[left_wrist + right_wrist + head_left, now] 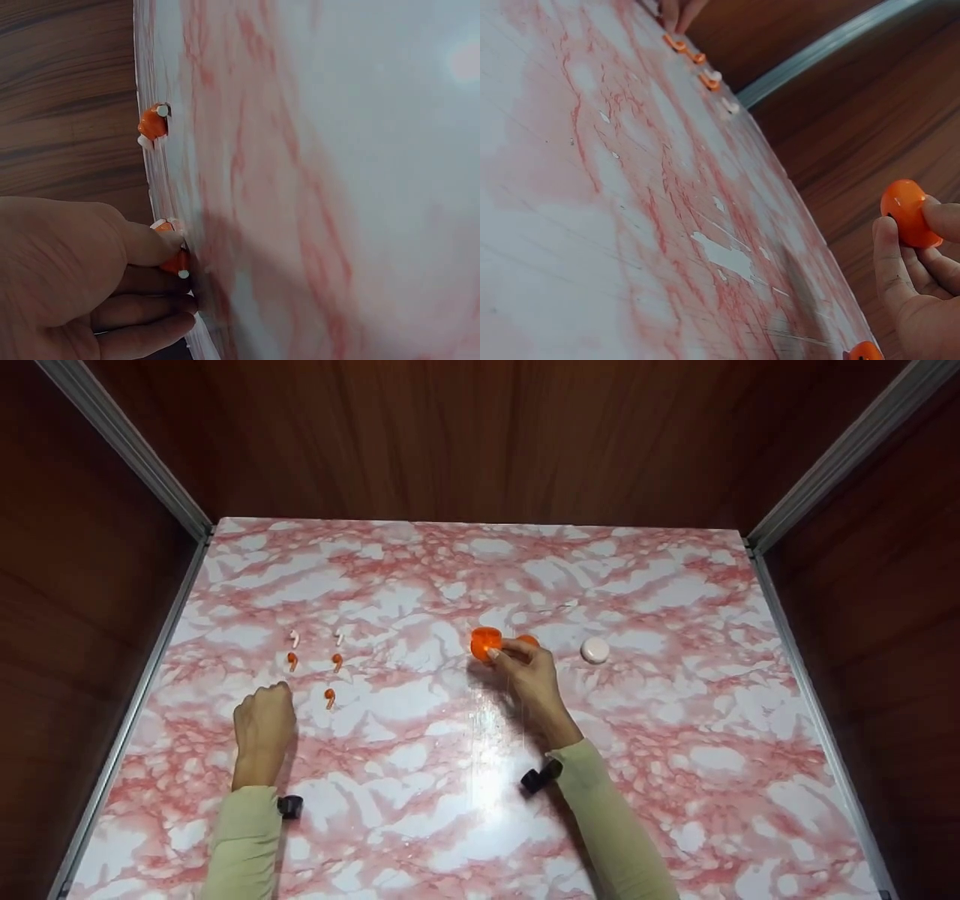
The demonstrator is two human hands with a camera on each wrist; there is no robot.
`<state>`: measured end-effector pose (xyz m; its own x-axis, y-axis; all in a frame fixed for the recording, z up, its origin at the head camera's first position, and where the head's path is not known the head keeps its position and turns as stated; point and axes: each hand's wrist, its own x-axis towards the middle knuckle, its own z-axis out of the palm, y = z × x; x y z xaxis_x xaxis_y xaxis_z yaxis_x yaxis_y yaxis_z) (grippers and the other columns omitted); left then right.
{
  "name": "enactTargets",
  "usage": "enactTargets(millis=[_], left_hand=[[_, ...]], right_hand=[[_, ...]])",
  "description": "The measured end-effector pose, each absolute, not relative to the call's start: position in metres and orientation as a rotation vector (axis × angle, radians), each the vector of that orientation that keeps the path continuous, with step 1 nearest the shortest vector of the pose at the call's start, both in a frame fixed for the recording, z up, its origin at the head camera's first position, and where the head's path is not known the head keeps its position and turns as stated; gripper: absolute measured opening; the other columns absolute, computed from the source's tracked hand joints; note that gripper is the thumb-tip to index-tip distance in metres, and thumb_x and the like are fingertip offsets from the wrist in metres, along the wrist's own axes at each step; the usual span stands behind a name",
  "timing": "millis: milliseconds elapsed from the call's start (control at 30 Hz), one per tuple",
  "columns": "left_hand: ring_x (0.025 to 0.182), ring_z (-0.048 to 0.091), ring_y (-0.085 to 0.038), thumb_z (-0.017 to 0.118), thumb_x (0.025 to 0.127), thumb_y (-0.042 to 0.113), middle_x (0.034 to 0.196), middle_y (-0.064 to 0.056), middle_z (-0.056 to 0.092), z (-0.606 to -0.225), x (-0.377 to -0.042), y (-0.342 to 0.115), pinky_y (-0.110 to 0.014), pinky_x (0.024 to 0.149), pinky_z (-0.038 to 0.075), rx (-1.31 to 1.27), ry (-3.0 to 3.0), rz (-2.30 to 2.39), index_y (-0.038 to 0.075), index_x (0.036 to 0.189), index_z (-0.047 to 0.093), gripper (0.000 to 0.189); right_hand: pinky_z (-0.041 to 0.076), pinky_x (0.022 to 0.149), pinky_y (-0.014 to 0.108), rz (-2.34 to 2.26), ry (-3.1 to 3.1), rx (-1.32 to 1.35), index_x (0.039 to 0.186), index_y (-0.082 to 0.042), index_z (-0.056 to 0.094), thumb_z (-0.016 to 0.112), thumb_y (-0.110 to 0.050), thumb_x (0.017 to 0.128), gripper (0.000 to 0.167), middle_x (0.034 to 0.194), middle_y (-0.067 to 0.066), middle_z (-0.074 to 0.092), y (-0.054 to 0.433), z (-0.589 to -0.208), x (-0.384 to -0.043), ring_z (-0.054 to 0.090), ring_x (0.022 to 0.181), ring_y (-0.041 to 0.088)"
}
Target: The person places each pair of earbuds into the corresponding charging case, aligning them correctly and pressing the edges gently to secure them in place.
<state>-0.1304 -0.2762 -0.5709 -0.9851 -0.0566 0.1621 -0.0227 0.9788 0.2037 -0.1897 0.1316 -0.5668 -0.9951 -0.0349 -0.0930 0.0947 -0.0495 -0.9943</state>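
Observation:
My right hand pinches a small glossy orange earbud case between thumb and fingers, holding it above the table. The same case shows at the right of the right wrist view. At the left, my left hand has its fingers curled, back upward. In the left wrist view its thumb and fingers pinch an orange earbud, mostly covered by the thumb. Orange earbuds and white earbuds lie on the table just beyond and right of this hand.
A second orange case lies partly hidden behind my right hand. Farther right stands a round white case. Dark wood-patterned panels with metal edge rails enclose the marbled pink and white table at the back and sides.

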Motion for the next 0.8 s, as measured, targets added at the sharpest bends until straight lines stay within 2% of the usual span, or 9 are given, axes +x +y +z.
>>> enactTargets(millis=[167, 400, 500, 667, 800], left_hand=[[0.066, 0.067, -0.057, 0.048, 0.094, -0.009, 0.078, -0.038, 0.070, -0.569, -0.133, -0.278, -0.065, 0.054, 0.053, 0.068, -2.964, -0.305, -0.011, 0.079, 0.066, 0.023], [0.070, 0.067, -0.059, 0.048, 0.093, -0.009, 0.081, -0.039, 0.070, -0.566, -0.133, -0.280, -0.066, 0.055, 0.053, 0.069, -2.983, -0.335, -0.010, 0.081, 0.069, 0.024], [0.072, 0.067, -0.061, 0.049, 0.095, -0.007, 0.082, -0.039, 0.070, -0.563, -0.133, -0.281, -0.068, 0.057, 0.053, 0.080, -2.973, -0.375, -0.009, 0.082, 0.069, 0.024], [0.081, 0.069, -0.061, 0.058, 0.102, 0.003, 0.089, -0.035, 0.074, -0.556, -0.133, -0.282, -0.069, 0.068, 0.054, 0.117, -2.893, -0.572, -0.006, 0.098, 0.076, 0.020], [0.087, 0.072, -0.057, 0.064, 0.102, 0.004, 0.099, -0.033, 0.076, -0.550, -0.136, -0.278, -0.066, 0.077, 0.058, 0.115, -2.812, -0.726, -0.005, 0.112, 0.078, 0.020]], right_hand=[[0.064, 0.084, 0.028, -2.196, 2.132, 0.086, 0.119, 0.001, 0.075, 0.076, -0.014, 0.097, 0.027, 0.112, 0.018, 0.076, 0.131, -0.567, -0.191, 0.077, 0.098, 0.020], [0.064, 0.091, 0.038, -2.188, 2.132, 0.064, 0.118, 0.001, 0.076, 0.077, -0.015, 0.096, 0.028, 0.112, 0.020, 0.077, 0.129, -0.569, -0.191, 0.078, 0.098, 0.019], [0.065, 0.088, 0.034, -2.187, 2.136, 0.062, 0.118, 0.001, 0.076, 0.077, -0.015, 0.096, 0.027, 0.112, 0.020, 0.077, 0.129, -0.569, -0.191, 0.078, 0.098, 0.019], [0.063, 0.081, 0.022, -2.190, 2.152, 0.088, 0.119, 0.002, 0.075, 0.078, -0.011, 0.095, 0.028, 0.113, 0.018, 0.074, 0.128, -0.568, -0.192, 0.076, 0.098, 0.017], [0.062, 0.079, 0.020, -2.194, 2.158, 0.119, 0.120, 0.003, 0.075, 0.078, -0.009, 0.095, 0.028, 0.112, 0.017, 0.075, 0.128, -0.567, -0.192, 0.075, 0.096, 0.014]])
